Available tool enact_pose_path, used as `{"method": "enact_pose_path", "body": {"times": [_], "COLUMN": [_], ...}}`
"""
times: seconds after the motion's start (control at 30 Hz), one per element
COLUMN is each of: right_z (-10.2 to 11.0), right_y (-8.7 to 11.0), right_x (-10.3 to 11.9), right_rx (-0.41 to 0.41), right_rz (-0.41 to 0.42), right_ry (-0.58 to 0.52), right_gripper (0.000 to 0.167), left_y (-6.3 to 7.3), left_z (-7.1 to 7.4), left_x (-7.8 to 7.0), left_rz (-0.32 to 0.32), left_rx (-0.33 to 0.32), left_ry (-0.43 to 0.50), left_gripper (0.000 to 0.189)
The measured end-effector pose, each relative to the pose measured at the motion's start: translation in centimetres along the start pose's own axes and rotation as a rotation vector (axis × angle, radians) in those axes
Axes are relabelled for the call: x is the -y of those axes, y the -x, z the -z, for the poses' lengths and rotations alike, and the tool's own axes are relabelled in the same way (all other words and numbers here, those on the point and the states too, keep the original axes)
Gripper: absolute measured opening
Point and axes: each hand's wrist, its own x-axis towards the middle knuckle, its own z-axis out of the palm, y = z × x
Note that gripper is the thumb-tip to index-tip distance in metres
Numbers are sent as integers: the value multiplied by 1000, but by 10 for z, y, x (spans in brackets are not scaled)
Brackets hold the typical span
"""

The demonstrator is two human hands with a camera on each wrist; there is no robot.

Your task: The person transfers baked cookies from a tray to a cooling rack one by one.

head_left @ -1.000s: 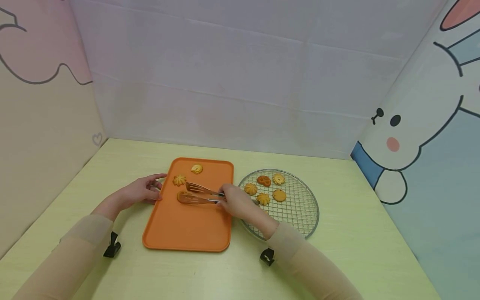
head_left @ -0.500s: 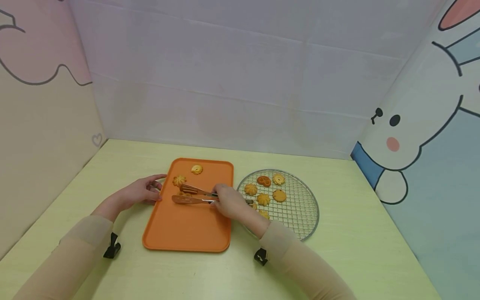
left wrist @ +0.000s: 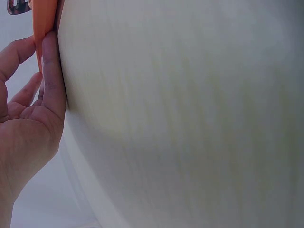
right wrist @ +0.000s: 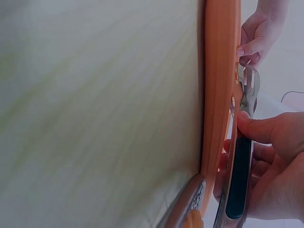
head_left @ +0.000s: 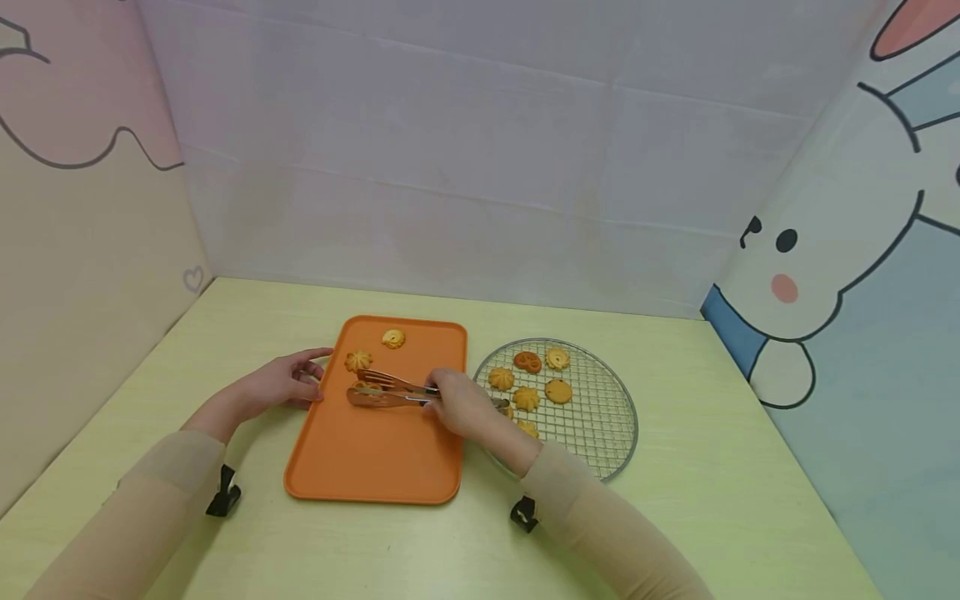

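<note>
In the head view my right hand [head_left: 462, 404] grips metal tongs [head_left: 397, 398], a fork-like slotted arm opposite a flat arm. Dark handle insets on the tongs [right wrist: 240, 178] show in the right wrist view, under my thumb. A small golden cookie [head_left: 366, 387] on the orange tray [head_left: 375, 458] lies between the tong arms, partly covered by them. My left hand [head_left: 281, 383] pinches the tray's left rim; in the left wrist view its fingers lie on both sides of the tray edge [left wrist: 45, 19]. Farther back on the tray are a flower-shaped cookie [head_left: 358, 360] and a round scalloped cookie [head_left: 393, 338].
A round wire cooling rack [head_left: 600, 417] stands right of the tray, partly under my right forearm. It bears several cookies, among them a brown pretzel-shaped one [head_left: 528, 362] and a flat round one [head_left: 558, 391]. Walls rise behind the pale table [head_left: 712, 500] and at both sides.
My right hand has shifted a little left with the tongs, whose tips now stand around the cookie. Their arms have drawn slightly closer over the last half second. The left hand stays at the tray rim.
</note>
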Motion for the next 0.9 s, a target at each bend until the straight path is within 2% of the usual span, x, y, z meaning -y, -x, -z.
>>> {"method": "enact_pose_path", "body": {"times": [0.5,0.9], "right_z": [4,23], "right_y": [5,13], "right_x": [-9,-12], "right_rx": [22,53], "right_rz": [3,1], "right_ry": [-73,-148], "right_gripper": [21,24], "left_y": [-3,-4], "left_z": [2,3], "left_x": [4,4], "left_rz": [6,7], "left_rx": [5,7], "left_ry": [1,10], "left_gripper": [84,83]}}
